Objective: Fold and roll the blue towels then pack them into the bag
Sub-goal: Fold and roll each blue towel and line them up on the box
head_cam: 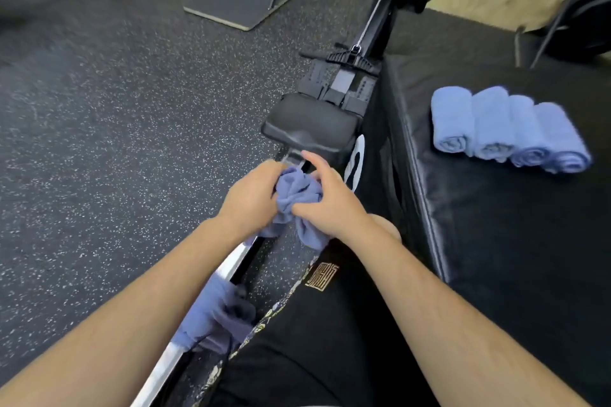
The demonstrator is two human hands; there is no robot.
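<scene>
A crumpled blue towel (297, 196) hangs bunched above the rowing machine's rail (228, 266), fingers of the left hand (253, 195) and right hand (330, 205) curled around it, four rolled towels (506, 129) side by side on the black padded box (496, 241) at right.

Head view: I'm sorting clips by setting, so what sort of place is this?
Probably a gym: speckled rubber floor, a rowing machine, and a black padded box with four rolled blue towels on it.
</scene>
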